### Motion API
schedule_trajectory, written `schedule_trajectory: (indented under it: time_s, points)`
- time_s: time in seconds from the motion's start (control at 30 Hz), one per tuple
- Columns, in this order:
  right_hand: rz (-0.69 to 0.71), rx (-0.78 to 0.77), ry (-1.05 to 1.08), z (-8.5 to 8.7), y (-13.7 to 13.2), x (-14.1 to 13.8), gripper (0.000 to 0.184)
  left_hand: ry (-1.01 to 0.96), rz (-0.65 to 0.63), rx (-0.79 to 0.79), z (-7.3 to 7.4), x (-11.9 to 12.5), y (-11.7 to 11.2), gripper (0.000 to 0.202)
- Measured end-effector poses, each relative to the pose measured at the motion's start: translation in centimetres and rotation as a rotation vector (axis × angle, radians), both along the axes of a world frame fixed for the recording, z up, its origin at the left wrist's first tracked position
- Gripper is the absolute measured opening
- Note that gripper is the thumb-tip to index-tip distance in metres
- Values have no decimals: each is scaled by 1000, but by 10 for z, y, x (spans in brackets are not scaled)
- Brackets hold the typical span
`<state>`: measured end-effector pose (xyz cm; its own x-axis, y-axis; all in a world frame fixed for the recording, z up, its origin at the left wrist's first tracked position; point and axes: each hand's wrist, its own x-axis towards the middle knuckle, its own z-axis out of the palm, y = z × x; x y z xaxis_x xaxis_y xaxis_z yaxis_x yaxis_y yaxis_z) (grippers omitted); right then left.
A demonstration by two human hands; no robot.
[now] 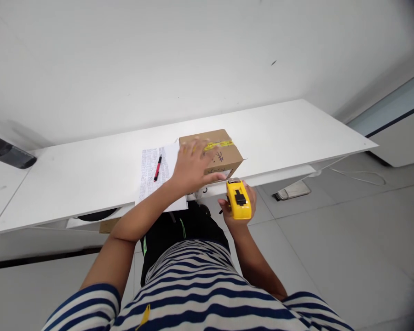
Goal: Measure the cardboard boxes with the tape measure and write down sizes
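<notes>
A small brown cardboard box (224, 154) with yellow tape across its top stands near the front edge of a white table (89, 174). My left hand (193, 165) lies flat on the box's near left side, fingers spread over the top. My right hand (239, 207) is closed around a yellow tape measure (238, 199), held just below and in front of the box's near right corner, off the table's edge.
A sheet of handwritten paper (152, 172) lies left of the box with a red pen (158, 168) on it. A dark object (7, 154) rests at the far left. A cable and power strip (295, 189) lie on the tiled floor at right.
</notes>
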<state>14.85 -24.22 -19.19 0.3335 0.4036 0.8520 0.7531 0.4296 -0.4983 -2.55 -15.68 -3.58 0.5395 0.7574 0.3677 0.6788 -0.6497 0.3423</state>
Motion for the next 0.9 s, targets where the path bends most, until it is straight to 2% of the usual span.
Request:
schedule_trajectory:
  time_s: [0.1, 0.2, 0.3, 0.4, 0.5, 0.67, 0.73, 0.8, 0.83, 0.9]
  points:
    - [6, -97, 148, -6, -8, 13, 69, 62, 148, -52, -15, -22, 9, 108]
    - [34, -218, 455, -12, -18, 24, 65, -12, 181, -23, -33, -45, 3, 104]
    - [82, -340, 800, -14, -22, 30, 60, -167, 169, 19, -55, -54, -8, 95]
    - [121, -377, 1017, -9, -16, 35, 63, -240, 58, 11, -75, -46, -13, 98]
    - [126, -306, 1070, 0, -3, 41, 63, -282, -9, -116, -88, -30, -10, 100]
    - [120, -159, 995, 21, 23, 61, 61, -361, 86, -406, -103, -16, -3, 95]
    - [143, -111, 961, 33, 34, 73, 66, -360, 136, -404, -104, -18, -6, 99]
    - [194, -69, 904, 49, 44, 85, 71, -360, 193, -283, -96, -21, -13, 104]
    - [234, -55, 867, 59, 48, 90, 72, -376, 210, -176, -87, -23, -18, 104]
    - [357, -69, 774, 83, 53, 96, 72, -429, 193, 57, -57, -24, -28, 92]
